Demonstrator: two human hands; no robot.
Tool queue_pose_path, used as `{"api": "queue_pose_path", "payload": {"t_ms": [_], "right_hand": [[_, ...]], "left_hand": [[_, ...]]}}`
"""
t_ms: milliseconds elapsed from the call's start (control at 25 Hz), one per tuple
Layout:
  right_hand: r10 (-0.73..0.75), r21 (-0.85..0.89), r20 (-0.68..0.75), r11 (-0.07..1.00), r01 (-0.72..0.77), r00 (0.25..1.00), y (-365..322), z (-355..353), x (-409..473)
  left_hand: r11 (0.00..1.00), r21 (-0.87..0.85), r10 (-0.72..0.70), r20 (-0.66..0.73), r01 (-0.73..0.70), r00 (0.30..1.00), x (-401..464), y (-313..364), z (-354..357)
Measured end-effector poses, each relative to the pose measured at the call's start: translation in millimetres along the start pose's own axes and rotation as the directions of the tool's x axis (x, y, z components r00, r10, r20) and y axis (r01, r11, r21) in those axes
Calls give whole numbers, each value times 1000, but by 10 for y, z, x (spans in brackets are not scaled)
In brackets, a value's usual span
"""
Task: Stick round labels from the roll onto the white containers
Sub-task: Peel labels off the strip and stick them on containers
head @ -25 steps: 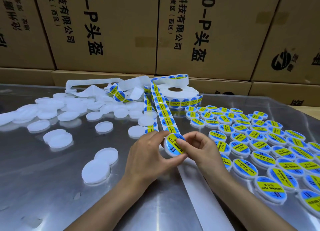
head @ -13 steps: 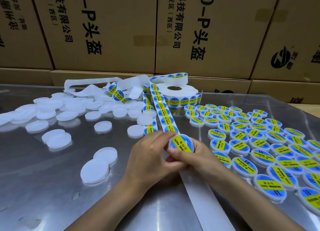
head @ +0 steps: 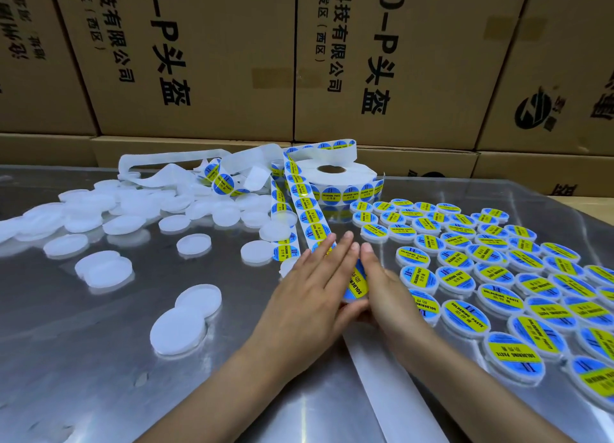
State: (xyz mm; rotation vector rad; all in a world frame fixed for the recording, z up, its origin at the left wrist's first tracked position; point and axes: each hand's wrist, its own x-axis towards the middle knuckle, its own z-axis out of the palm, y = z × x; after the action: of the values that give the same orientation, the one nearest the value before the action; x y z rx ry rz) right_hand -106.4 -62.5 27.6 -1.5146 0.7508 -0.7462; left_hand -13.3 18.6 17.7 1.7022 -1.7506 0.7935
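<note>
A big crowd of labelled containers (head: 491,276) lies in rows to the right of the hands, each with a blue and yellow sticker on top. That part of the job looks done. To the left of the hands, a big heap of plain white containers (head: 109,270) waits with no stickers, so I think about half the work is left.

Beyond the fingertips sits the label roll (head: 345,183), and its strip of stickers (head: 307,213) runs down toward the hands.

The left hand (head: 309,296) and right hand (head: 388,293) press flat against each other with one labelled container (head: 357,283) squeezed between the palms. The fingers are straight, not curled. It stands on its edge, and only a slice of its sticker shows, so I cannot be sure the sticker is on smooth.

A bare white strip of backing paper (head: 382,386) lies under the right wrist.

The tabletop (head: 83,376) is shiny grey metal and shows blurry reflections. Behind it, past the roll, stands a wall of brown cardboard boxes (head: 199,60) with black writing.
</note>
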Motion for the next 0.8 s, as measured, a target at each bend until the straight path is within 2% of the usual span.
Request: {"api": "queue_pose_path", "payload": {"t_ms": [80, 160, 240, 360, 440, 480, 560, 640, 680, 720, 800], "right_hand": [[37, 89, -39, 995, -34, 999, 22, -7, 29], [92, 190, -27, 978, -85, 995, 30, -2, 45], [117, 209, 13, 971, -117, 993, 43, -2, 58], [71, 70, 26, 995, -73, 997, 24, -52, 88], [-24, -60, -51, 998, 21, 998, 7, -153, 134], [-74, -127, -106, 990, 60, 992, 10, -232, 175], [-146, -296, -200, 952, 82, 969, 54, -396, 274], [-179, -440, -238, 896, 58, 955, 123, -512, 340], [-197, -493, -235, 868, 58, 952, 152, -539, 360], [-218, -545, -223, 836, 64, 950, 167, -549, 364], [-285, -655, -206, 751, 84, 936, 183, -549, 341]], "left_hand": [[996, 51, 72, -25, -70, 997, 23, 24, 10], [994, 9, 105, -55, -105, 993, 32, 15, 0], [987, -56, 146, -99, -152, 984, 12, -31, -19], [961, -83, 251, -136, -264, 958, -53, -131, -45], [966, -68, 239, -117, -248, 964, -73, -205, -51], [979, -54, 192, -77, -196, 978, -63, -233, -54], [999, -16, -38, 129, 41, 991, -45, -251, -53], [952, 88, -305, 343, 293, 888, -93, -333, 32], [924, 118, -379, 422, 365, 824, -121, -370, 66], [906, 117, -413, 449, 406, 793, -139, -390, 86], [906, 91, -413, 401, 413, 817, -136, -384, 85]]}}
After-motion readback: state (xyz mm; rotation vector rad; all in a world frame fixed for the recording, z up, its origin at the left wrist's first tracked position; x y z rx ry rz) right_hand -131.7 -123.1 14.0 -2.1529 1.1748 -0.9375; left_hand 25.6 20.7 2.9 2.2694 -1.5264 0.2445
